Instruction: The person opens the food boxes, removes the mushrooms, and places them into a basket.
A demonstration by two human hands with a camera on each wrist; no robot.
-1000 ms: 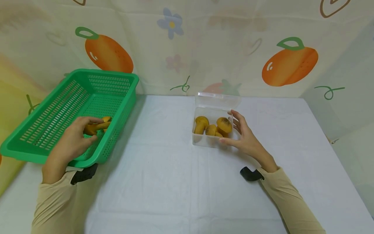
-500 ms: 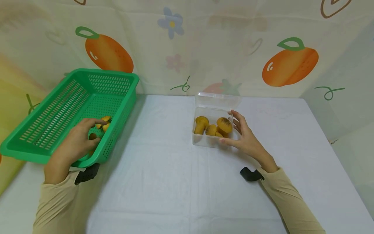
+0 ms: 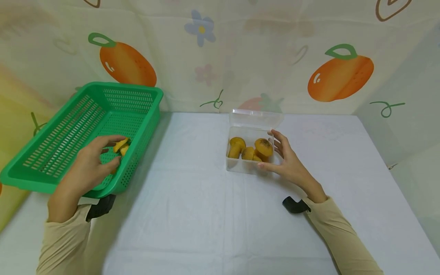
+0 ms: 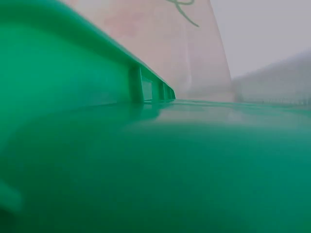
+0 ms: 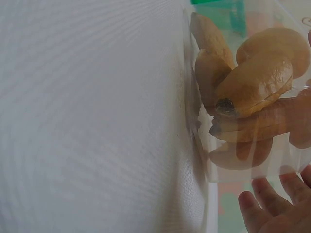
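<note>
My left hand reaches into the green basket, fingers extended over yellow-brown mushrooms near its right wall. Thumb and fingers are spread, with a gap between them; a fingertip lies close to or on one mushroom. The left wrist view shows mostly the blurred green basket wall, not the hand. Around the right side of a clear plastic box my right hand holds on, thumb at the front and fingers behind. Several mushrooms lie inside the box, its lid standing up at the back.
A white cloth covers the table between the basket and the box. A curtain with printed oranges hangs directly behind. The basket's raised rim stands higher than the box.
My left hand has let go of a mushroom lifted a second ago, which dropped lower into the basket. The fingers have spread around the others. The right hand and box stay still.
</note>
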